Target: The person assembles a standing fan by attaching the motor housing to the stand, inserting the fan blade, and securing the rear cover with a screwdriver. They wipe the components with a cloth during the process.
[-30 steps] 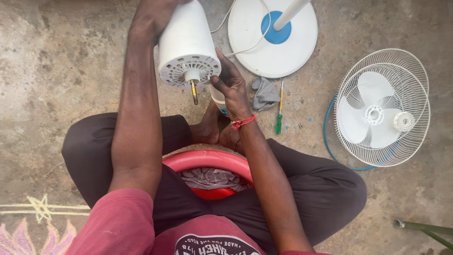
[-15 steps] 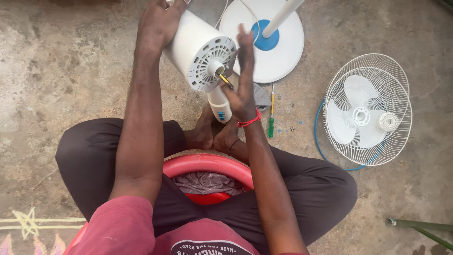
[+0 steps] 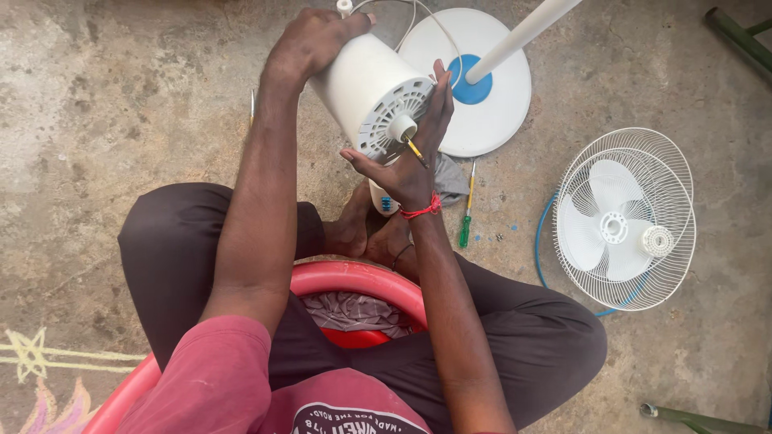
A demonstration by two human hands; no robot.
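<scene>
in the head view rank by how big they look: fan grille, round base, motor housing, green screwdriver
1. fan grille
2. round base, though partly hidden
3. motor housing, held nearer the camera, so its rank against the base is unsure
4. green screwdriver

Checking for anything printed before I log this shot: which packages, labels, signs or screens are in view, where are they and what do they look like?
Bottle: small white bottle with a blue label band, on the floor below the fan motor, mostly hidden by the right hand.
Shirt print: white lettering on the red shirt, bottom edge.
No packages, signs or screens.
</scene>
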